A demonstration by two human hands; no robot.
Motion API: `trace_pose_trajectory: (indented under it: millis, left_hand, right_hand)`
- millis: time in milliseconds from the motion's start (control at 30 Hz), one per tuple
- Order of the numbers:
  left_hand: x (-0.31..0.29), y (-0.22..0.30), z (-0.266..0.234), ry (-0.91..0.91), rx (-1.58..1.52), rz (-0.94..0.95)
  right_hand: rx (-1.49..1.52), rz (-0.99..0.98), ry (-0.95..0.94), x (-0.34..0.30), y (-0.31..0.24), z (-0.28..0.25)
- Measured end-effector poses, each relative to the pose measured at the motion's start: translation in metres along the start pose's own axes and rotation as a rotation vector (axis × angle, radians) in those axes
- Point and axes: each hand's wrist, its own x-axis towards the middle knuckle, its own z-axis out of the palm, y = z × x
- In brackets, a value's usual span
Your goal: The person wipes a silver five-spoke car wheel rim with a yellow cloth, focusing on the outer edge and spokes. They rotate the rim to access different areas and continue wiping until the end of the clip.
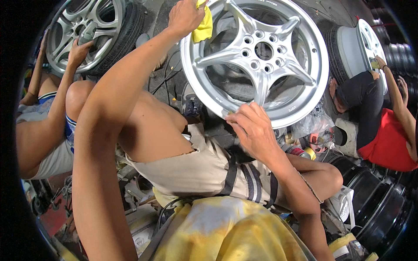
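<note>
Grey workshop floor [151,21], strewn with cable and loose items, surrounds the working position. Left grip [186,18] is closed on a yellow cloth [203,26], which lies against the upper-left rim of a silver multi-spoke wheel [261,80]. That wheel extends to the right of the left grip and directly above the right grip, its spoked face toward the viewer. Right grip [252,126] has fingers bent and drawn together, fingertips at the wheel's lower rim; whether it holds anything small cannot be determined. Just right of the right grip, beneath the rim, sits a clear plastic bag [311,124]; farther right and lower stand black rims [379,213]. Well left of the left grip, a co-worker's hand [78,52] holds a grey object against a tyred silver wheel [65,19]. Well right of both grips, a person in a red top [387,143] has one hand at another wheel [368,37].
</note>
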Motion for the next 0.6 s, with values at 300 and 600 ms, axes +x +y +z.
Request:
trace_pose_trajectory:
  millis: [300,600]
  left_hand:
    - [-0.013,0.018,-0.011,-0.092,-0.024,-0.018]
    - [-0.017,0.014,-0.007,-0.099,-0.001,-0.010]
  right_hand:
    - [0.049,0.039,-0.016,-0.011,-0.009,-0.004]
    - [0.038,0.059,-0.049,-0.014,-0.010,-0.006]
